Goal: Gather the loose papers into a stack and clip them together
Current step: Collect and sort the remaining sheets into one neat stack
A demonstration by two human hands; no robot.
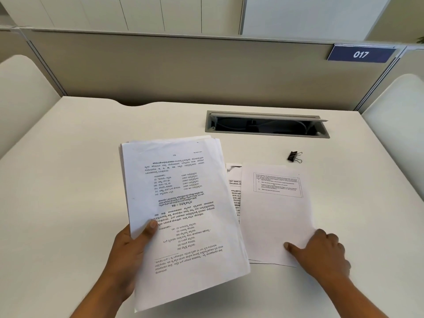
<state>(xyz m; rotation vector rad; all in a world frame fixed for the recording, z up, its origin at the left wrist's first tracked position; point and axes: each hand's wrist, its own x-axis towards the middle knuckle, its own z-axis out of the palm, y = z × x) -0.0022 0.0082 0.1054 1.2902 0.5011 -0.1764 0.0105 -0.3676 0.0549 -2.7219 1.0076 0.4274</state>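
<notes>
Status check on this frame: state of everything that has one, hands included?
Held stack, lifted off the desk, gripped by the left hand, unclipped.
Loose sheets, flat on the desk, overlapping; the right hand has its thumb on the top one, grip unclear.
Binder clip, lying on the desk, apart from the papers.
Cable hatch, lid open.

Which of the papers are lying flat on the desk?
The right-side sheets, touched by the right hand; the left hand holds the thicker stack up.

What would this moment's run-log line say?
left hand: holds paper stack | right hand: touches loose sheets on desk | binder clip: untouched | stage: gathering
</notes>
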